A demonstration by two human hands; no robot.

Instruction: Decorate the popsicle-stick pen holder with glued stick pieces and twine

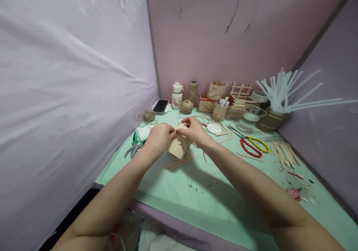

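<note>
A small craft piece made of pale wooden craft sticks (177, 146) is held up over the middle of the table, its lower edge jagged. My left hand (160, 138) is closed on its upper left side, fingers pinched near the top edge. From the right, my right hand (193, 131) pinches the top of the same piece, thumb and fingertips close to the left ones. Whether a tiny part sits between the fingertips is too small to tell. Loose craft sticks (183, 162) lie on the table just beneath.
Pruning shears (135, 148) lie left of my hands. Scissors (248, 142) with red and yellow handles lie to the right, near a glass of water (250, 120) and more craft sticks (285, 155). Twine balls (186, 106), a bottle (177, 95) and a phone (160, 105) stand or lie behind.
</note>
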